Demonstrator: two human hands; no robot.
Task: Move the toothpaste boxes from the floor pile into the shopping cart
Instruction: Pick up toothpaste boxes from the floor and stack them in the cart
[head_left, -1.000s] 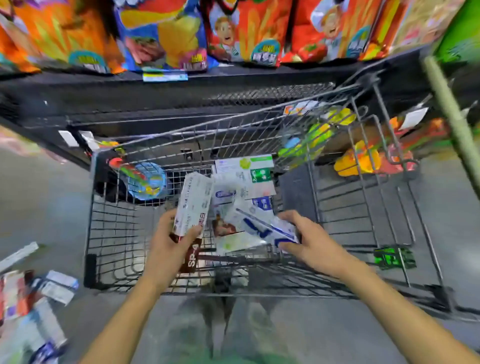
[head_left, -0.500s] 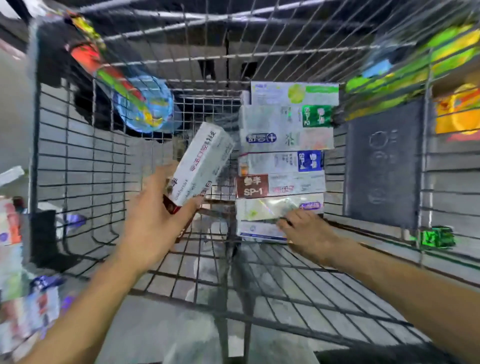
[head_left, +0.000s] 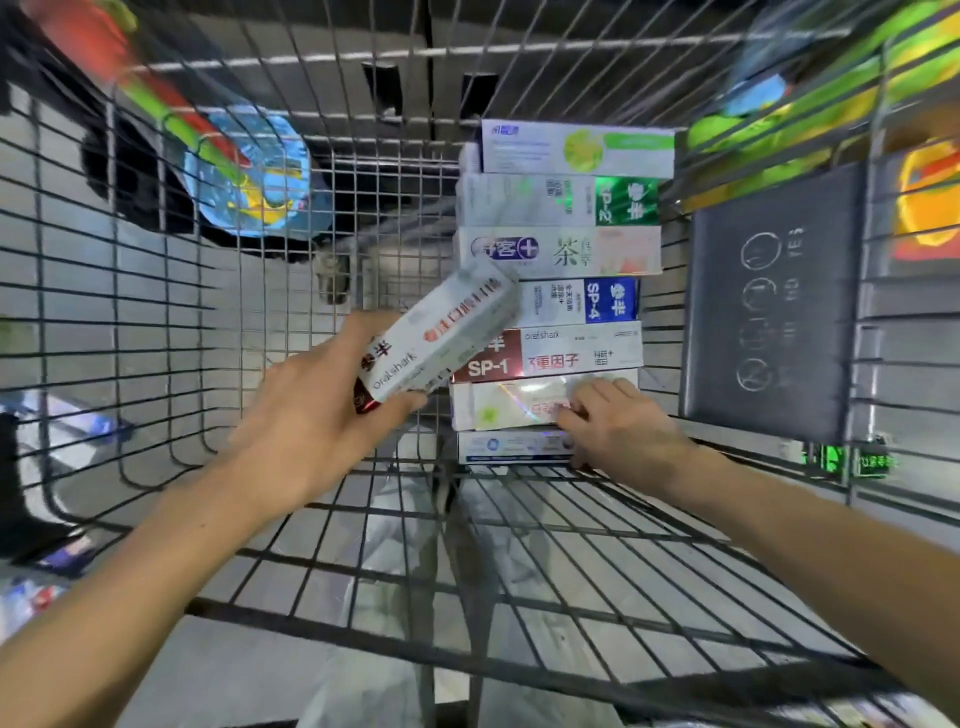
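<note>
Both my arms reach inside the wire shopping cart (head_left: 156, 332). My left hand (head_left: 311, 415) grips a white toothpaste box (head_left: 441, 332) with red print, held tilted above the cart floor just left of the row. Several toothpaste boxes (head_left: 561, 249) lie flat side by side in a row on the cart floor, running away from me. My right hand (head_left: 613, 426) rests with curled fingers on the nearest boxes, a pale holographic box (head_left: 498, 405) and a white and blue box (head_left: 509, 447) at the row's near end.
A grey plastic panel (head_left: 774, 301) stands on the cart's right side. Snack bags (head_left: 249, 176) show through the far wire wall. Part of the floor pile of boxes (head_left: 36, 587) lies at the lower left outside the cart.
The view has dropped closer into the cart. My right hand has laid its box at the near end of the row. My left hand has carried its box rightward toward the row.
</note>
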